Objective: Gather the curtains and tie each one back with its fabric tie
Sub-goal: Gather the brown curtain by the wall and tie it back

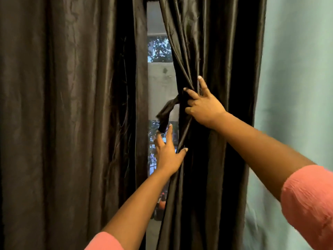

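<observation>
Two dark brown satin curtains hang before a window. The right curtain is gathered at mid height, where a dark fabric tie wraps it and sticks out to the left with its end hanging down. My right hand grips the gathered curtain at the wrap, with the index finger stretched upward. Below it, my left hand reaches up with straight fingers; its fingertips touch the tie's hanging end, and its thumb rests against the curtain's edge. The left curtain hangs loose.
Between the curtains runs a narrow strip of window, showing trees and a building outside. A pale green wall stands to the right of the right curtain.
</observation>
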